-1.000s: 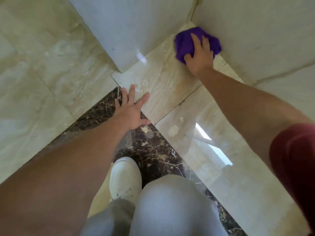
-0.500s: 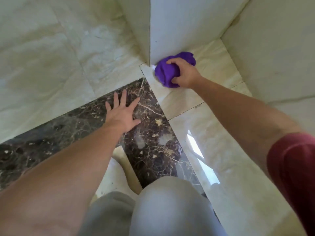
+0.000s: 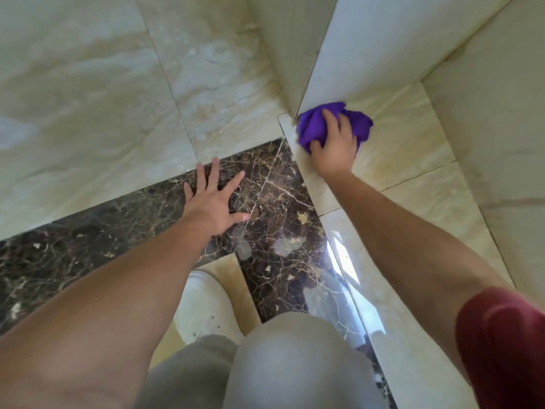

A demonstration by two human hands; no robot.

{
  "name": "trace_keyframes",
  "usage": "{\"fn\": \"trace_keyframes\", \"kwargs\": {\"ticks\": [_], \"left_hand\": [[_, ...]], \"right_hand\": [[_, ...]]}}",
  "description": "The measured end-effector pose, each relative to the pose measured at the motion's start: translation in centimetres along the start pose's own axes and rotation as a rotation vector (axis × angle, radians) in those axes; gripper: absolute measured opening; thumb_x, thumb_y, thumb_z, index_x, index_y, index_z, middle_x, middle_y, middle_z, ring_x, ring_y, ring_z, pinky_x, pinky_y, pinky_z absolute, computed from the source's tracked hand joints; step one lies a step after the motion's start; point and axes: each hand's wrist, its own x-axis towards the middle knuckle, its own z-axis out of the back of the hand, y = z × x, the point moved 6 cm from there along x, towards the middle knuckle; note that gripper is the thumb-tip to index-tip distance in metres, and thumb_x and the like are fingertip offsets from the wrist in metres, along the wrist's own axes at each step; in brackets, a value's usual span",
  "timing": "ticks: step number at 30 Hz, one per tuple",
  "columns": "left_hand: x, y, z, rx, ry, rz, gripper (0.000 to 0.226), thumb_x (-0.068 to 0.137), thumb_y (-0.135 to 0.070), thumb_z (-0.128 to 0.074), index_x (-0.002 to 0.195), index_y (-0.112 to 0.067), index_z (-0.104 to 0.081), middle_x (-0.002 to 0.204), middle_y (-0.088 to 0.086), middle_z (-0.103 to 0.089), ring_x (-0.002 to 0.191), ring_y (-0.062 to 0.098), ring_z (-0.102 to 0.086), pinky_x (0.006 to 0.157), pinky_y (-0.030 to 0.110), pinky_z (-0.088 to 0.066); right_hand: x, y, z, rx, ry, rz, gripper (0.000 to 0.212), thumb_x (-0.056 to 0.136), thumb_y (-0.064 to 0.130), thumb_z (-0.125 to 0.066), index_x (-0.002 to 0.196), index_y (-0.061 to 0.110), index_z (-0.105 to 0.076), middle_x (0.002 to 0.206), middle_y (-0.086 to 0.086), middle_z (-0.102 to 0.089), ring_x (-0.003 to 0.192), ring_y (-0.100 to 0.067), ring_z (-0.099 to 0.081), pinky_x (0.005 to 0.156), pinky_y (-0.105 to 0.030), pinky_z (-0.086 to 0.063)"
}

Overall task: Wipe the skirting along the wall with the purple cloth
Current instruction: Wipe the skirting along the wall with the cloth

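Pressure should come from the flat of the right hand (image 3: 334,149), which lies spread over the bunched purple cloth (image 3: 330,121) with its thumb hooked round the near edge, holding the wad down against glossy cream tile just beside the outer corner of the pale tiled wall (image 3: 362,63). To do this stroke well, I judge the cloth should be pushed tight into the seam where the wall base meets the lower surface, then drawn along that line in one steady pass, since a loose bundle like this tends to ride over the joint and skip the corner itself. Folding it flatter would give a wider contact. Whether a distinct skirting strip runs there I cannot tell; the wall base and the cream tile (image 3: 407,137) look alike in colour. The left hand (image 3: 216,202) is empty, fingers splayed wide, palm braced on the dark brown veined marble band (image 3: 280,208) as a prop, well apart from the cloth. Counted: one cloth, two hands, one white shoe (image 3: 206,305), one grey-trousered knee (image 3: 289,358), one dark red sleeve (image 3: 501,343)
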Motion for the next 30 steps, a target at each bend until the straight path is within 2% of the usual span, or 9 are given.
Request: {"fn": "trace_keyframes", "kwargs": {"ticks": [3,6,8,10,12,14,19,24,30], "left_hand": [[-0.7,0.3,1.0,-0.047,0.011,-0.018,0.105,0.081,-0.056,-0.070,0.150,-0.053,0.009,0.162,0.000,0.031,0.151,0.032,0.020,0.122,0.059,-0.006],[-1.2,2.0,3.7,-0.109,-0.134,0.003,0.107,0.080,-0.046,-0.075,0.152,-0.050,0.005,0.167,0.004,0.016,0.153,0.034,-0.005,0.122,0.055,-0.016],[-1.4,3.5,5.2,-0.068,-0.179,0.026,0.105,0.080,-0.047,-0.074,0.153,-0.046,0.002,0.167,0.007,0.014,0.153,0.036,-0.001,0.122,0.057,-0.012],[-0.3,4.7,6.8,-0.020,-0.188,0.031,0.103,0.081,-0.050,-0.072,0.154,-0.044,-0.001,0.166,0.007,0.015,0.153,0.035,0.009,0.122,0.059,-0.005],[1.3,5.9,7.9,0.006,-0.162,0.030,0.100,0.080,-0.053,-0.071,0.154,-0.045,-0.004,0.166,0.007,0.016,0.152,0.034,0.014,0.120,0.062,0.000],[3.0,7.2,8.7,0.018,-0.141,0.027,0.101,0.080,-0.052,-0.072,0.153,-0.047,-0.003,0.166,0.006,0.017,0.152,0.035,0.016,0.118,0.066,0.001],[7.2,11.0,12.2,-0.103,-0.088,0.102,0.105,0.082,-0.050,-0.072,0.153,-0.047,0.004,0.163,0.006,0.027,0.151,0.037,0.017,0.118,0.067,-0.005],[7.3,12.9,14.1,0.031,0.283,-0.005,0.099,0.083,-0.060,-0.066,0.155,-0.044,0.000,0.166,0.009,0.018,0.152,0.041,0.000,0.119,0.063,-0.018],[9.1,14.1,18.3,0.051,0.179,0.031,0.099,0.082,-0.066,-0.062,0.154,-0.045,0.003,0.167,0.006,0.017,0.152,0.038,0.010,0.120,0.063,-0.010]], "right_hand": [[-2.5,3.3,-1.7,-0.075,0.068,0.100,0.069,0.088,0.034,-0.059,0.152,0.031,-0.036,0.160,-0.010,-0.034,0.149,-0.030,-0.028,0.117,-0.052,-0.029],[-3.4,6.0,-2.0,-0.158,0.161,0.104,0.069,0.088,0.048,-0.058,0.152,0.034,-0.033,0.158,-0.009,-0.036,0.142,-0.035,-0.035,0.109,-0.055,-0.036],[-4.2,8.1,-0.5,-0.225,0.088,0.197,0.067,0.087,0.047,-0.059,0.148,0.028,-0.037,0.153,-0.014,-0.040,0.134,-0.039,-0.042,0.104,-0.055,-0.042],[-5.3,9.1,0.5,-0.325,-0.013,0.456,0.058,0.088,0.038,-0.057,0.143,0.025,-0.044,0.151,-0.016,-0.042,0.134,-0.040,-0.043,0.104,-0.054,-0.043],[-5.6,7.9,-0.2,-0.386,0.121,0.613,0.057,0.092,0.032,-0.054,0.148,0.026,-0.041,0.160,-0.016,-0.033,0.145,-0.038,-0.033,0.113,-0.055,-0.036],[-4.9,6.4,-2.2,-0.373,0.313,0.595,0.063,0.096,0.026,-0.052,0.155,0.026,-0.029,0.167,-0.015,-0.017,0.153,-0.036,-0.018,0.121,-0.052,-0.029],[-0.1,9.4,-4.9,-0.243,0.385,0.445,0.069,0.096,0.015,-0.052,0.157,0.027,-0.024,0.169,-0.014,-0.007,0.155,-0.034,-0.011,0.122,-0.047,-0.025],[4.5,13.1,-5.8,-0.207,0.517,0.167,0.074,0.097,0.019,-0.054,0.159,0.033,-0.017,0.170,-0.007,0.006,0.157,-0.026,-0.001,0.123,-0.039,-0.020],[6.2,14.5,-5.1,-0.244,0.604,0.151,0.075,0.096,0.022,-0.055,0.158,0.036,-0.016,0.170,-0.005,0.004,0.157,-0.025,0.000,0.124,-0.040,-0.017]]}}
